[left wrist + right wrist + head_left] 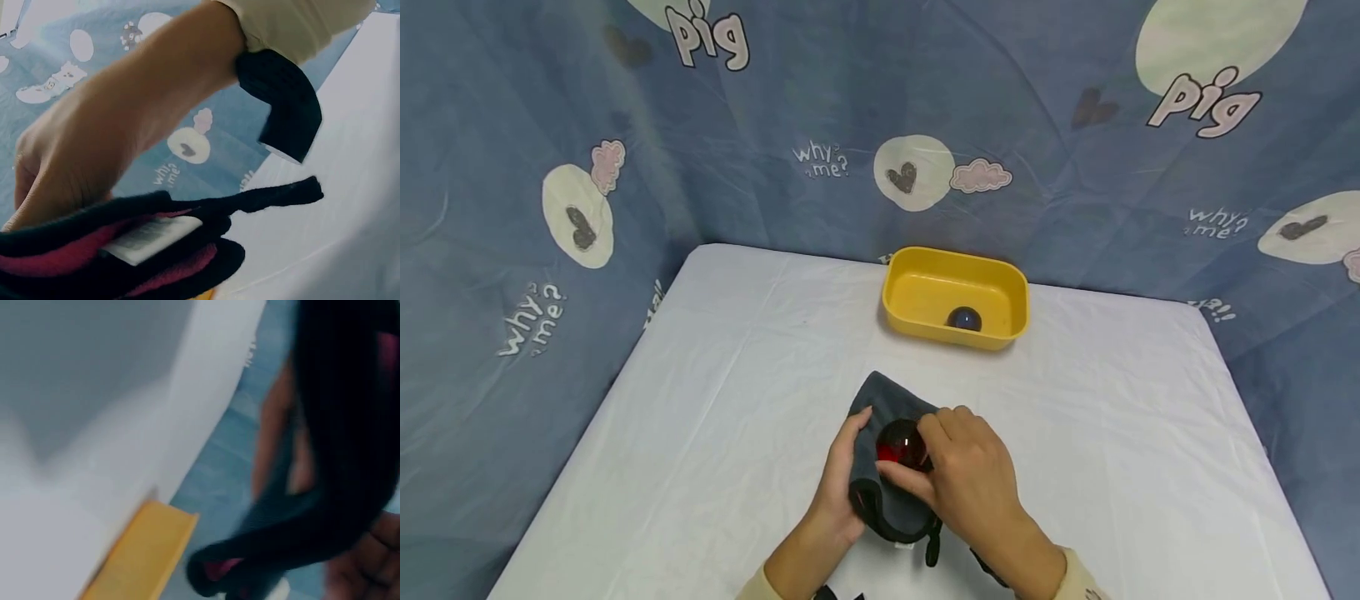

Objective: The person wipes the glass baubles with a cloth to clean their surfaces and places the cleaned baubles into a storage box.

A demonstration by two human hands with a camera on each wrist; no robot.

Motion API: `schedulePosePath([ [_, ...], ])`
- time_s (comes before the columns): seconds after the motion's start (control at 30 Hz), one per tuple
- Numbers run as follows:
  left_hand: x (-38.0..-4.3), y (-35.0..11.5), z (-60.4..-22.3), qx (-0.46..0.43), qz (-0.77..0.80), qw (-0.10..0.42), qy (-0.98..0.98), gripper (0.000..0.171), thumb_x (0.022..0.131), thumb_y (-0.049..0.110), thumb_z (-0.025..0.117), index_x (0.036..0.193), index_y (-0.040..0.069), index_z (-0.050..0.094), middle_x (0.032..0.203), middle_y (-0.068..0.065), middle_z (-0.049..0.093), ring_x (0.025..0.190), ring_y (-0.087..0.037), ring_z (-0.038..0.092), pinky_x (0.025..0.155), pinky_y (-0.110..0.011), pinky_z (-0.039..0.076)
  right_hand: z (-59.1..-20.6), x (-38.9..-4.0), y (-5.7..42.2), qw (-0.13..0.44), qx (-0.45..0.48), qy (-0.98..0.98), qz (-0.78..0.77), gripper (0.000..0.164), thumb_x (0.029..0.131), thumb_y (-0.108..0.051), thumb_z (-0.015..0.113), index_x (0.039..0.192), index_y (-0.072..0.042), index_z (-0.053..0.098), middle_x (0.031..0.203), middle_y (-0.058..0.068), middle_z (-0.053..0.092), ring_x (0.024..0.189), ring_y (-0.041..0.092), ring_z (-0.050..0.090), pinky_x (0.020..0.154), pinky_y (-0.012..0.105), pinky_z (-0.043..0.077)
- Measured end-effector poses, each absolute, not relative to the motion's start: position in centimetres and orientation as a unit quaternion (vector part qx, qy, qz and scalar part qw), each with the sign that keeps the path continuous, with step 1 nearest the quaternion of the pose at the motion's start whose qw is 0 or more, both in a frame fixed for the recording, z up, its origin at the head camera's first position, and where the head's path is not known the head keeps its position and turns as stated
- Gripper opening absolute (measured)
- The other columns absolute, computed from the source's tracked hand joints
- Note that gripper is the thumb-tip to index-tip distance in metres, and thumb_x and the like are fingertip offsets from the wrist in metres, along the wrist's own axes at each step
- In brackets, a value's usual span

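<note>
In the head view my left hand holds a folded dark grey cloth from its left side, thumb along the edge. A shiny dark red ball lies against the cloth, and my right hand pinches it between thumb and fingers from the right. The ball's right part is hidden by those fingers. Black binding edges the cloth, and a black loop hangs from its lower end. Its pink inner side and a white label show in the left wrist view.
Beyond the hands, a yellow tray stands near the back edge of the white-covered table. A dark blue ball lies inside the tray by its front wall. Printed blue fabric hangs behind and beside the table.
</note>
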State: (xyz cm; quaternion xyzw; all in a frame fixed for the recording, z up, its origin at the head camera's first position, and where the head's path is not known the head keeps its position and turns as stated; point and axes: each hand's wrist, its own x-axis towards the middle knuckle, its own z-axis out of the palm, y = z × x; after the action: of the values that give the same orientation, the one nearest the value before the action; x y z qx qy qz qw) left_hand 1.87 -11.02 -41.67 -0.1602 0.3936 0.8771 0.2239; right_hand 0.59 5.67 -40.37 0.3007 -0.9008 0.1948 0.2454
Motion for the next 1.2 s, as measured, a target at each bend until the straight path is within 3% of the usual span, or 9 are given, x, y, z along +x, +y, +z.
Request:
schedulePosePath([
  [0.1, 1.9, -11.0, -41.6, -0.160, 0.880, 0.229, 0.383, 0.068, 0.107, 0.052, 0.040, 0.158, 0.010, 0.026, 0.143, -0.004, 0.046, 0.125, -0.016, 0.049, 0.106, -0.031, 0.042, -40.7, 0.3, 5.7, 0.259, 0.293, -0.898, 0.199, 0.064, 0.093, -0.072, 0.063, 0.076, -0.011, 0.052, 0.065, -0.004, 0.038, 0.057, 0.013, 0.039, 0.051, 0.025, 0.033],
  [0.2, 1.9, -11.0, -41.5, -0.163, 0.877, 0.234, 0.385, 0.070, 0.108, 0.051, 0.039, 0.161, 0.009, 0.022, 0.148, -0.006, 0.042, 0.130, -0.017, 0.046, 0.109, -0.032, 0.040, -40.6, 0.2, 6.1, 0.239, 0.302, -0.902, 0.193, 0.064, 0.089, -0.072, 0.068, 0.082, -0.010, 0.055, 0.069, -0.004, 0.044, 0.060, 0.013, 0.042, 0.053, 0.026, 0.036],
  [0.33, 1.7, -11.3, -41.3, -0.158, 0.877, 0.228, 0.391, 0.071, 0.108, 0.051, 0.038, 0.163, 0.010, 0.018, 0.157, -0.007, 0.035, 0.141, -0.020, 0.038, 0.117, -0.036, 0.033, -39.5, 0.6, 7.1, 0.145, 0.330, -0.914, 0.184, 0.069, 0.085, -0.064, 0.078, 0.118, -0.005, 0.067, 0.095, 0.001, 0.063, 0.080, 0.015, 0.057, 0.069, 0.031, 0.052],
  [0.43, 1.5, -11.7, -41.2, -0.152, 0.880, 0.223, 0.392, 0.070, 0.108, 0.050, 0.037, 0.163, 0.010, 0.020, 0.158, -0.007, 0.035, 0.144, -0.020, 0.036, 0.120, -0.037, 0.028, -38.6, 0.8, 7.6, 0.080, 0.359, -0.911, 0.187, 0.079, 0.087, -0.052, 0.084, 0.148, -0.010, 0.056, 0.121, 0.004, 0.065, 0.101, 0.018, 0.062, 0.084, 0.035, 0.057],
  [0.53, 1.4, -11.8, -41.2, -0.147, 0.880, 0.228, 0.389, 0.069, 0.108, 0.051, 0.036, 0.162, 0.011, 0.021, 0.156, -0.006, 0.036, 0.142, -0.019, 0.037, 0.120, -0.037, 0.028, -38.2, 1.0, 7.6, 0.044, 0.375, -0.906, 0.189, 0.080, 0.089, -0.038, 0.086, 0.156, -0.017, 0.049, 0.138, 0.008, 0.061, 0.115, 0.022, 0.064, 0.093, 0.039, 0.057],
  [0.7, 1.7, -11.6, -41.6, -0.147, 0.878, 0.248, 0.382, 0.068, 0.108, 0.052, 0.035, 0.160, 0.009, 0.025, 0.149, -0.004, 0.043, 0.136, -0.016, 0.044, 0.115, -0.034, 0.035, -38.4, 1.3, 7.4, 0.050, 0.375, -0.904, 0.198, 0.066, 0.088, -0.025, 0.088, 0.147, -0.016, 0.060, 0.139, 0.008, 0.061, 0.116, 0.024, 0.066, 0.092, 0.039, 0.058],
  [0.83, 1.9, -11.5, -41.7, -0.161, 0.873, 0.252, 0.386, 0.067, 0.107, 0.052, 0.039, 0.155, 0.007, 0.031, 0.139, -0.002, 0.051, 0.125, -0.013, 0.053, 0.107, -0.030, 0.043, -38.9, 1.2, 7.0, 0.113, 0.365, -0.901, 0.207, 0.050, 0.084, -0.034, 0.091, 0.123, -0.011, 0.069, 0.103, 0.001, 0.065, 0.084, 0.013, 0.063, 0.069, 0.027, 0.056],
  [1.0, 2.1, -11.3, -41.7, -0.164, 0.864, 0.264, 0.395, 0.068, 0.107, 0.052, 0.042, 0.155, 0.005, 0.031, 0.135, -0.003, 0.053, 0.119, -0.013, 0.055, 0.104, -0.028, 0.045, -40.0, 1.3, 6.6, 0.187, 0.335, -0.902, 0.200, 0.053, 0.086, -0.056, 0.082, 0.090, -0.011, 0.054, 0.071, -0.007, 0.042, 0.061, 0.008, 0.042, 0.052, 0.020, 0.036],
  [1.2, 2.0, -11.2, -41.9, -0.179, 0.860, 0.251, 0.407, 0.073, 0.106, 0.052, 0.044, 0.161, 0.008, 0.023, 0.150, -0.005, 0.043, 0.133, -0.016, 0.045, 0.112, -0.032, 0.036, -40.4, 1.6, 6.8, 0.175, 0.321, -0.903, 0.227, 0.056, 0.093, -0.060, 0.072, 0.106, -0.007, 0.062, 0.082, -0.001, 0.061, 0.071, 0.013, 0.057, 0.059, 0.027, 0.050],
])
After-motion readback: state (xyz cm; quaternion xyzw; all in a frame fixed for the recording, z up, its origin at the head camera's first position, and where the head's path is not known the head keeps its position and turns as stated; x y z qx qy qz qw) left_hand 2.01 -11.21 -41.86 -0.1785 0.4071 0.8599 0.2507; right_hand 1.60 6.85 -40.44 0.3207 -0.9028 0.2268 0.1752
